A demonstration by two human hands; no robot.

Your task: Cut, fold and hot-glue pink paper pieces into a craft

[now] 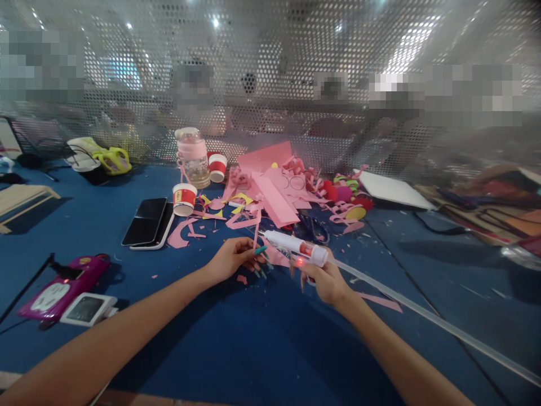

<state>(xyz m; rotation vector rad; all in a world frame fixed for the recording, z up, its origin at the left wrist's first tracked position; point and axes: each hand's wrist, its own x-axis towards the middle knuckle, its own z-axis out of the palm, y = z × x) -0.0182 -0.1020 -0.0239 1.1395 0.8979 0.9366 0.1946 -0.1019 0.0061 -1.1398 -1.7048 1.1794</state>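
Observation:
My right hand [329, 282] is wrapped round a white hot glue gun [289, 242] whose nozzle points left. A red light glows near its grip, and a long translucent glue stick [418, 309] trails out of its back end to the lower right. Between the fingertips of my left hand [233, 258], which has long teal nails, a narrow pink paper strip [257, 225] stands upright. The nozzle is close to this strip; whether they touch I cannot tell. Just beyond both hands lies a heap of pink paper pieces [274, 197].
Paper cups [184, 200] and a pink-lidded bottle [193, 160] stand behind my left hand. A black phone [146, 221], a purple device [63, 290] and a small white gadget [88, 309] lie left. A white board [395, 190] rests right, before a perforated metal screen [262, 51].

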